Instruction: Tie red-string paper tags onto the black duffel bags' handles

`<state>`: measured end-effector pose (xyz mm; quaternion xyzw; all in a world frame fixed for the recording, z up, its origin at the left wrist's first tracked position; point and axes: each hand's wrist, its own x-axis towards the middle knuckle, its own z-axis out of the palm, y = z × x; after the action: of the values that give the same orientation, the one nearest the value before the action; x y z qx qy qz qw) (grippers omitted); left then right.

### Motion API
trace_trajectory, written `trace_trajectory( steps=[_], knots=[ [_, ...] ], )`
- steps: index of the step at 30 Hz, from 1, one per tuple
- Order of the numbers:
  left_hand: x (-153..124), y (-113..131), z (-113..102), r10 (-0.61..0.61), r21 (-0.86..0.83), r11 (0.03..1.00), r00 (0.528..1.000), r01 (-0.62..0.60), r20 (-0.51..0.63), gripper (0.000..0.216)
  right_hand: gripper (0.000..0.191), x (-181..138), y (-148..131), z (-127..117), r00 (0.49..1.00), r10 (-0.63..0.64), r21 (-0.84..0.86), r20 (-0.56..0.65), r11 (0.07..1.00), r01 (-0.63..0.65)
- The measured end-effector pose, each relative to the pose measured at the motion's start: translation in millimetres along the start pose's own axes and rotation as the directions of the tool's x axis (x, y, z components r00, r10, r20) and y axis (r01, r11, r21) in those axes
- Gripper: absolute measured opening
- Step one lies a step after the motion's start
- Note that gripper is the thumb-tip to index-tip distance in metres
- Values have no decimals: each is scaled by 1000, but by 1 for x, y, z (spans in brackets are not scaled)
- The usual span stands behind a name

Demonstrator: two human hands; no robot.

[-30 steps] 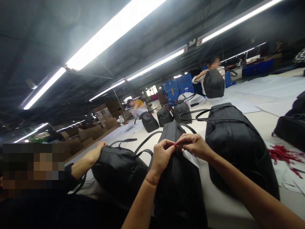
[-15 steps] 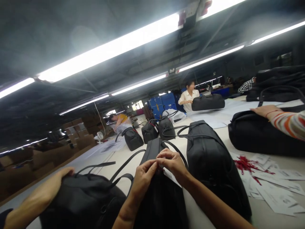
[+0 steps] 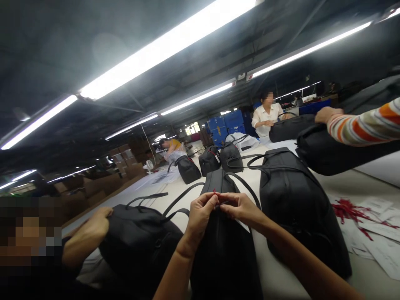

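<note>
My left hand point(image 3: 200, 214) and my right hand point(image 3: 238, 207) meet over a black bag point(image 3: 225, 250) lying lengthwise on the white table point(image 3: 281, 275). Both pinch a thin red string point(image 3: 215, 193) between thumb and fingers at the bag's top, near its strap. A white tag is mostly hidden beneath my right hand.
A larger black bag point(image 3: 296, 204) lies right of mine. A co-worker's hand point(image 3: 90, 227) rests on another black bag point(image 3: 137, 241) at left. A striped sleeve point(image 3: 365, 125) reaches over a bag at right. Red strings point(image 3: 350, 208) and paper tags point(image 3: 381, 250) lie right. More bags and people stand farther back.
The view swung about; my hands stayed together on the bag's top, and the red string now shows between my fingers. The striped-sleeved arm has come further into view at right.
</note>
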<state>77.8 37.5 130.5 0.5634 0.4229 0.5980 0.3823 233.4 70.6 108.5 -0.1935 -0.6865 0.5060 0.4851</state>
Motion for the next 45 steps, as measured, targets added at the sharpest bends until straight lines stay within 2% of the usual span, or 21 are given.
trace_trajectory(
  steps=[2,4,7,13,19,24,31,39,42,45],
  knots=[
    [-1,2,2,-5,-11,1000,1000,5,-17,29,31,-3,-3,0,999,-46,-113,20,992,48],
    [-3,3,5,-10,-23,1000,999,9,-39,30,24,-4,-5,1,997,-75,-205,-27,976,68],
    [-5,2,7,-11,-33,999,997,8,-77,30,24,-5,-4,3,993,-76,-239,-91,970,52],
    [-3,-2,5,44,69,997,994,-37,-95,24,29,-9,4,2,991,-13,-145,-131,989,-6],
    [-2,1,3,116,248,962,993,-118,23,21,42,-9,9,0,981,109,61,-162,993,-100],
    [-4,3,6,105,303,944,990,-129,93,21,48,-11,6,-3,971,170,165,-168,976,-142],
    [-5,-1,9,84,193,978,996,-80,-13,17,44,-15,6,-5,970,202,183,-134,967,-176],
    [-9,-9,12,102,166,983,987,-80,-126,13,38,-17,18,-5,963,244,292,-117,935,-201],
    [-9,-6,14,87,191,979,995,-75,-55,13,39,-18,20,-6,973,186,202,-136,967,-157],
    [-11,0,17,188,398,900,982,-179,19,15,36,-19,22,-8,992,36,-4,-121,999,-37]
  ],
)
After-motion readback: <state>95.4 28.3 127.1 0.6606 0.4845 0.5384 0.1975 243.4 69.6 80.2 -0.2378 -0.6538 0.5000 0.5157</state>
